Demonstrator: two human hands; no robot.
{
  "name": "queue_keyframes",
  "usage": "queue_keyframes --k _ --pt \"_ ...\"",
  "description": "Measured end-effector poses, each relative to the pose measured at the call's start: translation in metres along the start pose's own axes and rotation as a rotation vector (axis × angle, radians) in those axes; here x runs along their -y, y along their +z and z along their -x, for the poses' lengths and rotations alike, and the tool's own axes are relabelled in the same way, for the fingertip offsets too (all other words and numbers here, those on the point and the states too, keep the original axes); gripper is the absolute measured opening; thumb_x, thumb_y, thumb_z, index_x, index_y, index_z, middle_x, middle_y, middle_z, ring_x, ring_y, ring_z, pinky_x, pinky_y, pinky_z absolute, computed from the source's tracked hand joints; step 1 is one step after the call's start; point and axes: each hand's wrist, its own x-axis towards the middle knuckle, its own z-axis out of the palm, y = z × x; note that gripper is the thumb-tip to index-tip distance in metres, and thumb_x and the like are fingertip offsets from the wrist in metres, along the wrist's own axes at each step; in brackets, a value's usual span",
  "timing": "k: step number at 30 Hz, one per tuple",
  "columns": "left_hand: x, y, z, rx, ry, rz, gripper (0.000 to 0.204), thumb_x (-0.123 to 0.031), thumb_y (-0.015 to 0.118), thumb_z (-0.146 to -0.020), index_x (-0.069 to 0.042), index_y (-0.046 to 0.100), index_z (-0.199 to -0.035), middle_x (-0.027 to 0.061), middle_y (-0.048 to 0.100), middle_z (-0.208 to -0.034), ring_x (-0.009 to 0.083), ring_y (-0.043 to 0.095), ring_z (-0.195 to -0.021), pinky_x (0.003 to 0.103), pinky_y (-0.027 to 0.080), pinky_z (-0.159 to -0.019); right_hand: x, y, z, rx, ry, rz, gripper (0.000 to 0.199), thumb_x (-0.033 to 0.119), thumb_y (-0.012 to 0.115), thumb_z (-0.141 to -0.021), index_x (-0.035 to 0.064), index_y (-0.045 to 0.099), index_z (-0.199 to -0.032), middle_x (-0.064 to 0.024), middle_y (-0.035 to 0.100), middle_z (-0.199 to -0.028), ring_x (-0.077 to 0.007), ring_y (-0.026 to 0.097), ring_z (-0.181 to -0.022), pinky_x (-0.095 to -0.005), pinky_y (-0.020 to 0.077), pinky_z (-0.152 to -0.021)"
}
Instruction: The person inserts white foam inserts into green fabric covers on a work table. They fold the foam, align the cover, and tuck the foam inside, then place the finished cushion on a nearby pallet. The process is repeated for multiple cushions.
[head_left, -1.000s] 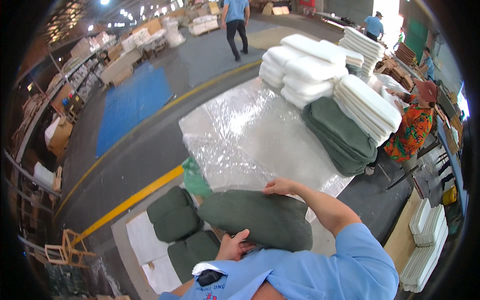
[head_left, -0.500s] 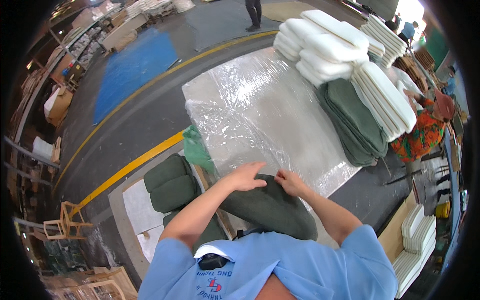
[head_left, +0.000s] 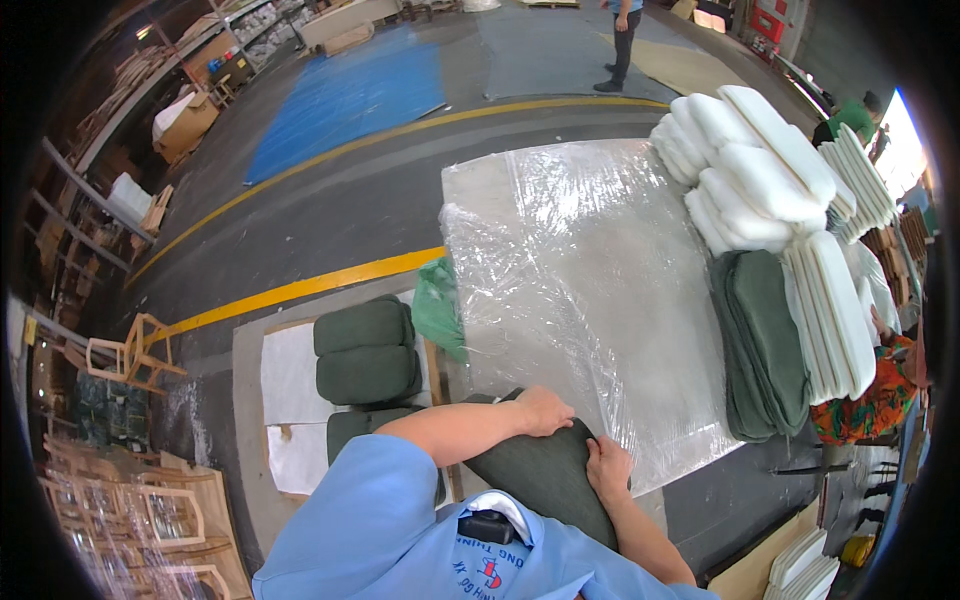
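Note:
A dark green cushion lies in front of my chest, its lower part hidden by my shirt. My left hand is closed on the far edge of its fabric, the arm reaching across from the left. My right hand pinches the cushion's right edge a little nearer to me. Just beyond both hands spreads a table covered in clear plastic film. Left of my arm, dark green cushions rest on white sheets, some of them partly hidden by my sleeve.
Dark green covers are stacked on the table's right side, beside white foam pads. Thick white padding is heaped behind them. Green plastic hangs at the table's left edge. A co-worker in a patterned top is at the right.
My left hand has gone from open fingers to a closed grip on the cushion. The view has shifted, so the table and stacks sit lower and farther right; both hands stay at the cushion.

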Motion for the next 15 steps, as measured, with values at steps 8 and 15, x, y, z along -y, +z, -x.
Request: queue_keyframes --k 8,15 --pt "0.002 0.001 -0.007 -0.082 0.018 -0.06 0.036 -0.045 0.061 -0.105 -0.013 0.075 -0.111 0.0212 0.076 -0.1 0.0429 0.073 -0.1 0.057 0.055 -0.089 -0.012 0.014 -0.007 -0.117 -0.043 0.004 0.029 0.034 0.069 -0.1 0.0081 0.065 -0.086 -0.0186 0.07 -0.082 -0.044 0.07 -0.078 -0.0562 0.0527 -0.07" --pt "-0.009 -0.053 0.022 -0.102 0.046 -0.069 0.039 -0.044 0.061 -0.105 -0.017 0.074 -0.129 0.019 0.074 -0.121 0.037 0.069 -0.118 0.053 0.05 -0.105 0.019 -0.054 0.002 0.241 -0.082 -0.233 0.043 0.034 0.072 -0.101 0.0114 0.068 -0.138 -0.0195 0.066 -0.139 -0.0395 0.061 -0.131 -0.0486 0.0488 -0.109"
